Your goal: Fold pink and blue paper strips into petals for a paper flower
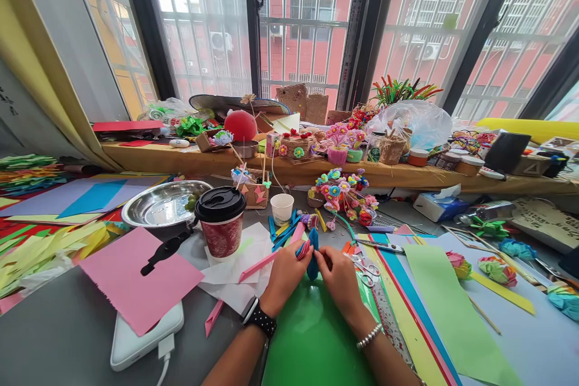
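Above a shiny green sheet (312, 338), both hands meet at a folded blue paper piece (313, 256). My left hand (286, 274), with a watch on its wrist, is closed, and a small pink-and-blue striped bundle (303, 249) of what looks like folded paper pokes out of its grip beside the blue piece. My right hand (338, 282), wearing a beaded bracelet, pinches the blue piece from the other side. Long pink folded strips (260, 265) lie left of the hands. Close by on the right are scissors (367, 270) and a clear ruler (389, 316).
A lidded coffee cup (221, 235), a white paper cup (282, 210) and a steel bowl (136, 208) stand ahead and left. Pink paper (136, 277) lies over a white power bank (118, 350). Green paper (452, 307) covers the right side; handmade flowers (344, 190) sit before the crowded sill.
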Demonstrator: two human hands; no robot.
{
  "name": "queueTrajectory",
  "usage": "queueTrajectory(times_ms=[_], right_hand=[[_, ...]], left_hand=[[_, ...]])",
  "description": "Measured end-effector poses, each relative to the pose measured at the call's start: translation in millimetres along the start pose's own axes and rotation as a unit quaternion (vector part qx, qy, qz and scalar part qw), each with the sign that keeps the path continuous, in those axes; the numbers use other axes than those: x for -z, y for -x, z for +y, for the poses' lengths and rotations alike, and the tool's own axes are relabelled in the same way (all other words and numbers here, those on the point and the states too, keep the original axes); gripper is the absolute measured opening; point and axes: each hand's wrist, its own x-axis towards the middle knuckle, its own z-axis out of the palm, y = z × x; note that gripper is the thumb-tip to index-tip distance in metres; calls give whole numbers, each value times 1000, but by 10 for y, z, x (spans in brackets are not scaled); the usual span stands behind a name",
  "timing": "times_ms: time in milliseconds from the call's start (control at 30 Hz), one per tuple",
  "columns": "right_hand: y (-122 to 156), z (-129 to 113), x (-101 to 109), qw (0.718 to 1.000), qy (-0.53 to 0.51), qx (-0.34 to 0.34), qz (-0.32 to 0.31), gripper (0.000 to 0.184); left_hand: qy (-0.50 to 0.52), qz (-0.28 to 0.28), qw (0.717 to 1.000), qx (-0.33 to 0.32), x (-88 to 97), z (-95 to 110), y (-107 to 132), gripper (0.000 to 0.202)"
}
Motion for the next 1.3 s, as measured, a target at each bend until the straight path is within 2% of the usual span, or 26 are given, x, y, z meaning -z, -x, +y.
queueTrajectory(times_ms=[1300], right_hand=[[3,4,0,1000,6,2,2,23]], left_hand=[[-18,4,1000,5,-21,-15,-3,25]])
